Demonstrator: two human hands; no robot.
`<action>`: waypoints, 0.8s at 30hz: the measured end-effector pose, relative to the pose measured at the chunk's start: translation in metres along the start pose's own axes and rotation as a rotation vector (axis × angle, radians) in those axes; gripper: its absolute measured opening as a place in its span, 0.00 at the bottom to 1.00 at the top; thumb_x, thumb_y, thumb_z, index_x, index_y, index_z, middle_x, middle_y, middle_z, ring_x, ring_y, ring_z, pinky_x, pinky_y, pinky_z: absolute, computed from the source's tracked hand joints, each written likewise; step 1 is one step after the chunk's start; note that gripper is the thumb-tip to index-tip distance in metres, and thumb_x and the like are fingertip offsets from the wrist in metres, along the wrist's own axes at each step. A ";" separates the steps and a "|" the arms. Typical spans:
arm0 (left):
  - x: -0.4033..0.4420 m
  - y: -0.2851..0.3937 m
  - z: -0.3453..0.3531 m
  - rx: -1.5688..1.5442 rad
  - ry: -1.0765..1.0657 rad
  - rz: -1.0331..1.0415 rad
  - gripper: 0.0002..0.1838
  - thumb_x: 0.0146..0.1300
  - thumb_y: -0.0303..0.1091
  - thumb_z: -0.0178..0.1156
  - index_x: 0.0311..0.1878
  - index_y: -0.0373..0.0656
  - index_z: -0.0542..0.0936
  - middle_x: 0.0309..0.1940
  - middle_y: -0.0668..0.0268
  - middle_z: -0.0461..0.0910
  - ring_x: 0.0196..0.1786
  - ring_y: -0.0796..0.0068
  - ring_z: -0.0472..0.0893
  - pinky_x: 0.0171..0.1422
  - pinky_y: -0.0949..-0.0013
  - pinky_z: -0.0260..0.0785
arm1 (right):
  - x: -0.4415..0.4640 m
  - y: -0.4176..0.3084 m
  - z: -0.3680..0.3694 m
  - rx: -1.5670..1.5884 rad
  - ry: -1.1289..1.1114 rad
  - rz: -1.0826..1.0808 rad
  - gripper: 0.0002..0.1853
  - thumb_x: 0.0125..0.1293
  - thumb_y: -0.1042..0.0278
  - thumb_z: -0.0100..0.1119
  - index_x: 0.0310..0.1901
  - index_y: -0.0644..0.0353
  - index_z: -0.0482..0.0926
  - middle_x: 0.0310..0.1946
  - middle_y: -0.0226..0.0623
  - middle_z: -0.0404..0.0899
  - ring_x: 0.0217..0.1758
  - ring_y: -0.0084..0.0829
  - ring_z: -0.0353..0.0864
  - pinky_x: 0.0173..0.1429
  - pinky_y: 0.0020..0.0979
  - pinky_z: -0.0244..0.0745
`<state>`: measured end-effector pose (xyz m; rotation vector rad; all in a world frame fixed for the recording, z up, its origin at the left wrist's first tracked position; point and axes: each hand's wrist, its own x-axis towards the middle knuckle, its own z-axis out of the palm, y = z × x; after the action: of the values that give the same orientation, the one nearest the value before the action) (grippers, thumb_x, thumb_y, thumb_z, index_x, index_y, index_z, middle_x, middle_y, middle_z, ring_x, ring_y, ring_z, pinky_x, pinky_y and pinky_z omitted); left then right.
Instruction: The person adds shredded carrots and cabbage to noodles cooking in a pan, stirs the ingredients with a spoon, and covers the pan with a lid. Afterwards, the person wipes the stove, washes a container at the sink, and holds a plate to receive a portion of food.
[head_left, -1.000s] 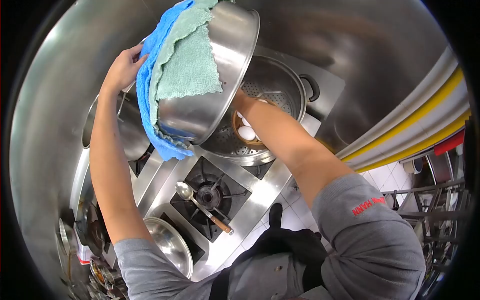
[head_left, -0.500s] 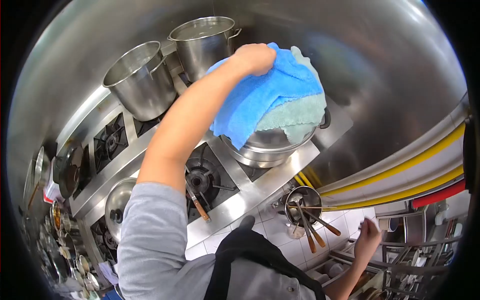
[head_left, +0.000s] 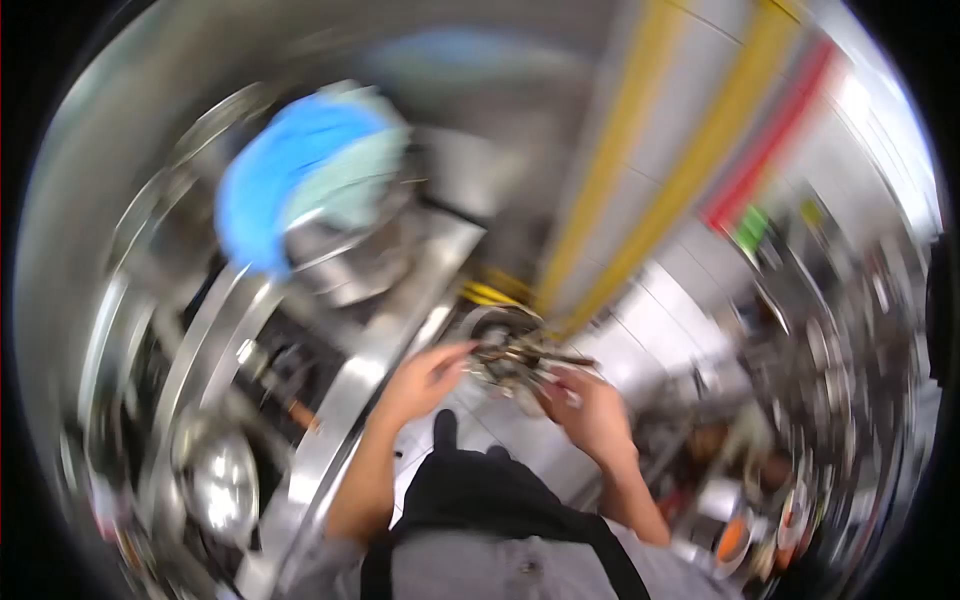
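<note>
The view is smeared by motion. My left hand [head_left: 425, 382] is in front of my body near the stove's front edge, its fingers apart and nothing in them. Opposite it, my right hand [head_left: 590, 410] has its fingers curled; anything held in them is too blurred to make out. Between and beyond the hands stands a metal pot [head_left: 490, 325] with several long-handled utensils [head_left: 535, 355] in it. At the upper left, a blue cloth [head_left: 285, 165] and a pale green cloth [head_left: 350, 180] lie over the covered steamer pot [head_left: 360, 275] on the stove.
A spoon [head_left: 270, 380] with a wooden handle lies across a burner. A shiny round lid [head_left: 222, 485] is at the lower left, and tall pots [head_left: 160, 225] stand behind. Yellow stripes [head_left: 610, 150] run along the right. Blurred shelves with kitchenware [head_left: 770, 430] fill the right side.
The view has swung to the right. My left hand has let go of the cloth-covered lid, which rests on the steamer, and both hands have come together near the pot of utensils.
</note>
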<state>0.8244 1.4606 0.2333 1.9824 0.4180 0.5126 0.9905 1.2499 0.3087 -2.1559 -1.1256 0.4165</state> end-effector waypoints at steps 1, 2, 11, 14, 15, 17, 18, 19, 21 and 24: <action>-0.030 -0.030 0.022 0.088 -0.161 -0.282 0.20 0.70 0.35 0.60 0.63 0.40 0.79 0.43 0.51 0.87 0.44 0.58 0.87 0.51 0.62 0.77 | -0.005 0.012 -0.003 0.051 0.029 -0.062 0.14 0.67 0.65 0.63 0.51 0.63 0.84 0.43 0.50 0.85 0.47 0.49 0.86 0.52 0.41 0.80; -0.074 -0.086 0.040 0.288 -0.319 -0.326 0.21 0.70 0.39 0.61 0.62 0.39 0.80 0.40 0.53 0.87 0.43 0.62 0.87 0.51 0.62 0.77 | -0.012 0.023 -0.007 0.011 0.085 -0.131 0.16 0.66 0.63 0.64 0.52 0.61 0.82 0.41 0.48 0.85 0.45 0.50 0.85 0.50 0.44 0.79; -0.110 -0.076 0.125 0.037 -0.546 -0.473 0.22 0.69 0.36 0.63 0.64 0.40 0.79 0.37 0.63 0.85 0.36 0.75 0.83 0.46 0.72 0.75 | -0.081 0.096 -0.061 -0.044 0.190 0.079 0.16 0.66 0.61 0.64 0.52 0.61 0.81 0.37 0.47 0.84 0.41 0.51 0.84 0.49 0.47 0.79; -0.015 -0.032 0.153 0.165 -0.625 -0.180 0.20 0.68 0.34 0.63 0.62 0.40 0.79 0.36 0.61 0.85 0.38 0.73 0.84 0.47 0.69 0.76 | -0.101 0.110 -0.070 -0.069 0.302 0.230 0.17 0.65 0.63 0.66 0.54 0.60 0.82 0.40 0.45 0.86 0.44 0.47 0.85 0.49 0.43 0.79; 0.011 -0.035 0.162 0.162 -0.651 -0.088 0.20 0.68 0.35 0.62 0.62 0.40 0.79 0.36 0.59 0.85 0.39 0.71 0.85 0.49 0.67 0.77 | -0.108 0.113 -0.072 -0.061 0.323 0.270 0.17 0.65 0.63 0.66 0.54 0.60 0.82 0.40 0.45 0.86 0.44 0.47 0.85 0.49 0.43 0.79; 0.068 -0.025 0.187 0.085 -0.729 0.032 0.20 0.67 0.33 0.63 0.62 0.40 0.79 0.37 0.58 0.85 0.40 0.68 0.85 0.50 0.66 0.76 | -0.121 0.124 -0.081 -0.030 0.395 0.370 0.17 0.65 0.63 0.67 0.53 0.61 0.82 0.41 0.45 0.86 0.44 0.45 0.86 0.48 0.41 0.80; 0.095 -0.019 0.200 0.141 -0.766 0.066 0.20 0.66 0.33 0.64 0.61 0.40 0.79 0.38 0.58 0.85 0.41 0.66 0.85 0.51 0.65 0.76 | -0.128 0.129 -0.088 0.026 0.411 0.393 0.19 0.65 0.63 0.68 0.54 0.61 0.81 0.41 0.46 0.86 0.44 0.44 0.86 0.47 0.39 0.80; 0.115 -0.010 0.214 0.202 -0.792 0.097 0.20 0.65 0.32 0.64 0.60 0.40 0.80 0.38 0.57 0.85 0.41 0.64 0.85 0.51 0.64 0.76 | -0.137 0.139 -0.092 0.016 0.396 0.410 0.19 0.65 0.63 0.68 0.54 0.61 0.81 0.41 0.46 0.86 0.44 0.44 0.86 0.47 0.39 0.80; 0.144 0.012 0.243 0.251 -0.734 0.234 0.20 0.64 0.32 0.64 0.60 0.42 0.80 0.39 0.57 0.85 0.40 0.60 0.84 0.50 0.63 0.76 | -0.152 0.166 -0.097 0.068 0.435 0.512 0.20 0.65 0.63 0.67 0.56 0.61 0.81 0.43 0.48 0.85 0.46 0.50 0.85 0.51 0.43 0.79; 0.163 0.016 0.298 0.104 -0.759 0.081 0.19 0.67 0.35 0.62 0.59 0.43 0.81 0.36 0.56 0.85 0.36 0.62 0.84 0.46 0.61 0.76 | -0.154 0.201 -0.123 0.075 0.506 0.583 0.23 0.67 0.61 0.67 0.59 0.63 0.78 0.42 0.48 0.86 0.43 0.47 0.86 0.48 0.41 0.80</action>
<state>1.1199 1.3110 0.1545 2.1260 -0.1153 -0.2341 1.0903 0.9919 0.2582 -2.3120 -0.1946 0.1357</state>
